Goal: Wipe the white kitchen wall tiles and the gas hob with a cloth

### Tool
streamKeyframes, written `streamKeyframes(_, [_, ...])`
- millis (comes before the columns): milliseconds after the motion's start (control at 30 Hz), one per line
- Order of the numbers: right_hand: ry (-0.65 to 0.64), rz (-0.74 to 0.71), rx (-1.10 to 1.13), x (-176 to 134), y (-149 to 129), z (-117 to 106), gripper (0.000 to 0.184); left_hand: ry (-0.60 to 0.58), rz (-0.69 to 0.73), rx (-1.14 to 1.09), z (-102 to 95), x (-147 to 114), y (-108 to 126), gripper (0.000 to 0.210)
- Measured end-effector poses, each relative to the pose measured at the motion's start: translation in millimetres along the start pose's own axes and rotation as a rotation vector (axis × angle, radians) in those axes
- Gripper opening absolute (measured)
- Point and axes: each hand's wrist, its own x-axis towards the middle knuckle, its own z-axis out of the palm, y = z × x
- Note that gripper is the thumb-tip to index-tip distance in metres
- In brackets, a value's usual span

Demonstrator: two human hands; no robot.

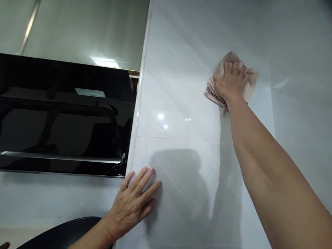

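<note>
My right hand (232,80) presses a pinkish, crumpled cloth (251,83) flat against the glossy white tiled wall (178,90), at the upper right of the head view. Its fingers are spread over the cloth, whose folded, darker edge shows left of the wrist. Lower down, my left hand (135,202) rests on the tiles near the wall's left edge. Its fingers are outstretched and hold nothing. Shadows of the head and arm fall on the tiles between the two hands.
A black glossy range hood (64,138) stands left of the tile edge, below greenish-grey cabinet doors (90,31). At the lower left is a dark, rounded object (64,231) that I cannot name, partly behind my left forearm. Lights reflect off the tiles.
</note>
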Motion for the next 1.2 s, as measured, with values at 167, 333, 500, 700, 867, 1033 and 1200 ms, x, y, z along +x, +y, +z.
streamKeyframes(167, [-0.095,-0.204,-0.02,10.0,-108.1,17.7,0.064,-0.029,0.004,0.039,-2.3,-1.4,1.3,0.054])
streamKeyframes(333, [-0.179,-0.567,0.076,-52.1,-187.7,43.2,0.062,-0.054,0.033,0.078,-5.6,-1.6,0.2,0.051])
streamKeyframes(500, [-0.22,-0.973,0.149,-174.8,-212.0,48.9,0.064,-0.087,0.043,0.115,-8.2,-1.8,-1.4,0.047])
streamKeyframes(700, [-0.193,-1.252,0.21,-228.0,-167.2,39.1,0.061,-0.047,0.043,0.057,-2.3,-5.3,-3.3,0.05])
streamKeyframes(867, [-0.069,-0.944,0.061,-192.6,-82.1,21.6,0.059,-0.056,0.031,0.028,-1.2,-4.3,-1.5,0.051])
streamKeyframes(1033, [-0.029,-0.479,-0.072,-171.5,37.4,-9.4,0.064,-0.034,0.012,0.027,-2.5,-2.2,1.1,0.05])
streamKeyframes(1200, [0.204,0.031,-0.137,-197.4,121.9,-17.8,0.072,-0.01,-0.005,0.001,-1.6,-2.1,2.3,0.05])
